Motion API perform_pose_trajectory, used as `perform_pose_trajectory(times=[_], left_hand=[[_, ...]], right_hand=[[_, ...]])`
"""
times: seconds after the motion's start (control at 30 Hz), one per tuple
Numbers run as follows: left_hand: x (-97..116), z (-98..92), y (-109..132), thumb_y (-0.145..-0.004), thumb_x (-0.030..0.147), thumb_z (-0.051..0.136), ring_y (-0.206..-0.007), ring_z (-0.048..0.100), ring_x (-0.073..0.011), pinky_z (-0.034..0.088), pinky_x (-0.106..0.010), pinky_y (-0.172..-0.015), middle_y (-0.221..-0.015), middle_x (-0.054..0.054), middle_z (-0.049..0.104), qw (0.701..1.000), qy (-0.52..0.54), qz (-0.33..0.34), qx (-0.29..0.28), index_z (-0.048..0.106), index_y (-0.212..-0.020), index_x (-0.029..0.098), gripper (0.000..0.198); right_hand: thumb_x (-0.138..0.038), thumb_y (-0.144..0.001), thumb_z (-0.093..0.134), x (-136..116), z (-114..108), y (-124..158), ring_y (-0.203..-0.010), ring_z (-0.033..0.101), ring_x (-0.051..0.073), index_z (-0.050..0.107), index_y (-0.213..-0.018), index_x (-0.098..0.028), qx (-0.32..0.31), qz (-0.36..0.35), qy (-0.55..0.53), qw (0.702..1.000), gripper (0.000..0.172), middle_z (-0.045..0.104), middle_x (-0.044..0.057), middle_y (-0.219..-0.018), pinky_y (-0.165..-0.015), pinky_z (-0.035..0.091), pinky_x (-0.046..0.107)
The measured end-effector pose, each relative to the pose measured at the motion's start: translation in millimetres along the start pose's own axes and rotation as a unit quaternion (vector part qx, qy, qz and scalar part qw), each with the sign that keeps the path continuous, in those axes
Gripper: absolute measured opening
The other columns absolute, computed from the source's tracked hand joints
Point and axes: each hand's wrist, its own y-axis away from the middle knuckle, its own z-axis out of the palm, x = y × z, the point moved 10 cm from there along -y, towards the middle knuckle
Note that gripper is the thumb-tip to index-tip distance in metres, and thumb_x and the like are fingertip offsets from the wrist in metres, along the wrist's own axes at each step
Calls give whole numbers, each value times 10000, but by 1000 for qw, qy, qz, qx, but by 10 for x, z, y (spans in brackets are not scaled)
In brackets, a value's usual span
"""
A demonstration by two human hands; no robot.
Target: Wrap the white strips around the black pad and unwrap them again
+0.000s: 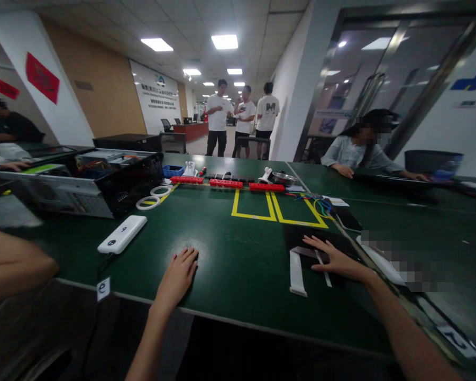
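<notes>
We have nothing lifted yet — our left hand (180,271) rests on the bench (234,275), its grip loose and empty, while our right hand (335,259) has its grip spread over the white ribbon cable (296,271) — lying unpinched, partly across the black sheet (295,236).

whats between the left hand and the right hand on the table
In the head view, a white ribbon cable lies between the left hand and the right hand, nearer the right; green tabletop spans the rest.
</notes>
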Motion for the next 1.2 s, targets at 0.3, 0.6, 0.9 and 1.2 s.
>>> perform_pose_trajectory(times=[0.3,0.6,0.9,1.2], left_hand=[[-11,8,2,-934,287,361,-1297,395,-231,272,-460,-1073,-1342,-98,521,1000,9,2,8,526,-1260,172,384],[3,-11,2,-931,276,369,-1294,400,-235,277,-458,-1071,-1339,-98,524,1000,1,2,8,527,-1259,172,379],[17,-15,7,-932,275,365,-1294,400,-240,287,-468,-1065,-1345,-102,516,1000,-4,5,9,521,-1266,159,386],[-15,26,-2,-932,298,369,-1291,403,-246,281,-467,-1066,-1350,-93,512,1000,-12,5,4,522,-1267,167,392]], right_hand=[[-580,-700,582,107,-261,256,-1295,351,308,349,-1407,-228,73,68,-21,995,824,346,87,-1448,-1061,290,462],[-433,-668,550,629,-410,704,-1047,575,293,630,-1124,-189,191,101,-34,976,523,594,147,-1190,-874,452,376],[-346,-602,550,752,-468,780,-796,643,261,706,-856,-241,237,163,-27,957,316,697,84,-920,-707,470,364],[-398,-746,458,875,-996,1394,-738,598,281,715,-954,-116,477,371,78,793,435,693,160,-839,-682,411,381]])
